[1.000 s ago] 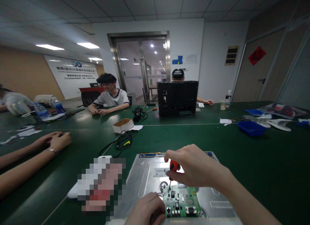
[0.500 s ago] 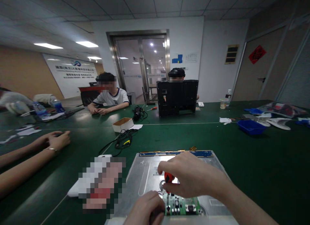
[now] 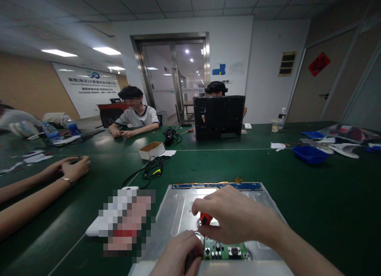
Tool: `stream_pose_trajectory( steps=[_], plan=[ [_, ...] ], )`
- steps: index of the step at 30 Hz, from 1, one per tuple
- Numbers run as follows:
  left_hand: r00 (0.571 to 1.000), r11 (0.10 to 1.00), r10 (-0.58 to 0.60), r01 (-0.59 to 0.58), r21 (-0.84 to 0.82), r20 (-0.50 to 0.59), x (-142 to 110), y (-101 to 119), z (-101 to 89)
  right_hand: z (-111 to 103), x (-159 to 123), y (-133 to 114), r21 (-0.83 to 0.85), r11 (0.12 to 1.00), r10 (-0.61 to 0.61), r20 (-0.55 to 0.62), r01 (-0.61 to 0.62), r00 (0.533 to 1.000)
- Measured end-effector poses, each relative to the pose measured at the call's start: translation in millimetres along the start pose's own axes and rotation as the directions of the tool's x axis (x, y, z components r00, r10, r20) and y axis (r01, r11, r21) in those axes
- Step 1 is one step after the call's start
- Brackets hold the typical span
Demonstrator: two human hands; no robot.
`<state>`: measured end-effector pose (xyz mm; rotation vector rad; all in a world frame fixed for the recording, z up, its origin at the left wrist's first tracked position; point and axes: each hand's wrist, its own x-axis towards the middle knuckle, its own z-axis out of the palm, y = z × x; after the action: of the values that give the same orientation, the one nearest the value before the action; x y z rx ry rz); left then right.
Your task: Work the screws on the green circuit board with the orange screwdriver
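Note:
My right hand [image 3: 235,214] is closed around the red-and-black handle of a screwdriver [image 3: 205,218]. Its thin shaft points down at the left part of a green circuit board [image 3: 220,250]. That board lies on a silvery metal display panel [image 3: 175,212], which has a narrow blue circuit strip [image 3: 250,186] along its far edge. Beside the board's left end, my left hand [image 3: 181,252] rests low with curled fingers, close to the screwdriver's tip. Whatever those fingers pinch is hidden.
Left of the panel lie a white device [image 3: 97,226] and a pixelated pinkish item. Beyond are black cables [image 3: 151,169], an open small box [image 3: 151,150] and an upright black frame [image 3: 218,117]. A blue tray [image 3: 310,154] stands right. Another person's hands [image 3: 74,169] are at left; two people sit opposite.
The view has shifted slightly. The screwdriver handle leans a little further left in my right hand, while my left hand stays by the board's left end.

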<state>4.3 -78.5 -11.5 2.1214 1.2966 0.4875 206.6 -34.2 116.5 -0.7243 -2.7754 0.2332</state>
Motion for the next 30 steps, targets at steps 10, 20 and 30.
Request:
stream_pose_trajectory(
  steps=[10, 20, 30],
  plan=[
    [0.999, 0.999, 0.031, -0.031, -0.015, -0.041, -2.6, 10.0, -4.0, 3.1, -0.3, -1.7, -0.004, 1.0, -0.026, -0.001, 0.026, 1.0],
    [0.997, 0.999, 0.028, -0.03, -0.026, -0.074, -3.9, 10.4, -3.2, 9.0, 2.1, -3.7, -0.025, 0.999, -0.028, 0.017, 0.028, 0.999],
    [0.997, 0.999, 0.041, -0.041, -0.007, -0.07, -3.5, 2.1, 1.1, 12.6, 2.8, -4.4, -0.089, 0.996, -0.009, -0.003, 0.009, 1.0]
  ],
)
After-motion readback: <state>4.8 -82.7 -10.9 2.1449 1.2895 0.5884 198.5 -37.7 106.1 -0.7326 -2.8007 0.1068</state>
